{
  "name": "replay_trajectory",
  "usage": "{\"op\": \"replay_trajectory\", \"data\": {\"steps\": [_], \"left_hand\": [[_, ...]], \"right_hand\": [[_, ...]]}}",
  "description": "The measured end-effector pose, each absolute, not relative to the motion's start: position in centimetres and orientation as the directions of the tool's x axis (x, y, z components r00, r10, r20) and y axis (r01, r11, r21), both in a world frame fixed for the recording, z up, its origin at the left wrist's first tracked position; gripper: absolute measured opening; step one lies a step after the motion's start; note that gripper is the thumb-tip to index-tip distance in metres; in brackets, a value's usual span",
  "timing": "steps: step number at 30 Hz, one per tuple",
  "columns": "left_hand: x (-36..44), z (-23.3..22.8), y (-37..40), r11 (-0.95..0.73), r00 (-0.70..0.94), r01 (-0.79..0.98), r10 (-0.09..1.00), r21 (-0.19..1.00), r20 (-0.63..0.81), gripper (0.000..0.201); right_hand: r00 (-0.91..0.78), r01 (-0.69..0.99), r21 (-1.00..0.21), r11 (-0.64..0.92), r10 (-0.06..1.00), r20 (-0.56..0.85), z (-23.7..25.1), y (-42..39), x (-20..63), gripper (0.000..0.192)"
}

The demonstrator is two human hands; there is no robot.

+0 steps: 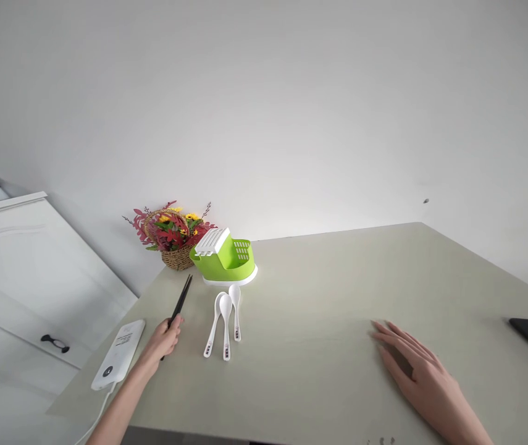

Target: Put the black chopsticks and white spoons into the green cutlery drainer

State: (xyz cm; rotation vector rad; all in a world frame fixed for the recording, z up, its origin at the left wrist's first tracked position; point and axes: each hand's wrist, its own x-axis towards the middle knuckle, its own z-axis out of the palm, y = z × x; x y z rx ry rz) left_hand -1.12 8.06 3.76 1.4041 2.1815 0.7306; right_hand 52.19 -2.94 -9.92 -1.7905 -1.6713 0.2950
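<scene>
Pale desk [338, 296] across the lower frame, under a white wall. White cabinet door [27, 272] at left. Right hand [419, 371] flat on the desk at lower right, fingers spread, grip wide and holding nothing. Green cutlery holder [226, 259] with white lid at centre left, flower basket [173, 238] just behind it. Left hand [164, 343] at lower left, grip closed on black chopsticks [181, 300] pointing up-frame toward the holder. White phone [118, 355] beside that hand. Three white spoons [224, 321] side by side below the holder

head cam | looks forward and down | table [338, 296] near, wall behind | single view
</scene>
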Motion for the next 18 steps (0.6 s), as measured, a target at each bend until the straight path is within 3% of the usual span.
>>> {"op": "replay_trajectory", "data": {"steps": [2, 4, 8, 11, 14, 16, 18], "left_hand": [[-0.3, 4.1, 7.8, 0.244, -0.344, 0.466, 0.936, 0.850, -0.080, 0.057], [0.8, 4.6, 7.6, 0.144, -0.319, 0.267, 0.946, 0.953, -0.054, 0.060], [4.1, 5.5, 7.2, 0.035, -0.231, 0.020, 0.973, 0.999, -0.029, 0.059], [7.5, 5.6, 6.8, 0.038, -0.102, -0.061, 0.994, 0.997, -0.044, 0.062], [11.2, 5.4, 6.4, 0.064, 0.028, -0.009, 0.998, 0.998, -0.063, 0.063], [13.5, 4.9, 6.1, 0.071, 0.102, 0.196, 0.991, 0.978, -0.092, 0.059], [15.6, 4.2, 5.7, -0.005, 0.178, 0.513, 0.979, 0.858, -0.101, 0.053]], "right_hand": [[0.167, 0.799, -0.600, 0.027, 0.950, 0.265, -9.8, -2.9, 52.2, 0.042], [0.171, 0.797, -0.603, 0.023, 0.950, 0.263, -9.7, -2.9, 52.1, 0.042], [0.172, 0.797, -0.603, 0.025, 0.948, 0.267, -9.6, -3.0, 52.1, 0.043], [0.172, 0.800, -0.599, 0.030, 0.946, 0.277, -9.6, -3.1, 52.0, 0.042], [0.165, 0.801, -0.598, 0.039, 0.945, 0.282, -9.6, -3.1, 52.0, 0.041], [0.166, 0.801, -0.598, 0.035, 0.946, 0.278, -9.5, -3.1, 51.9, 0.040], [0.166, 0.800, -0.598, 0.034, 0.946, 0.276, -9.4, -3.1, 52.0, 0.040]]}}
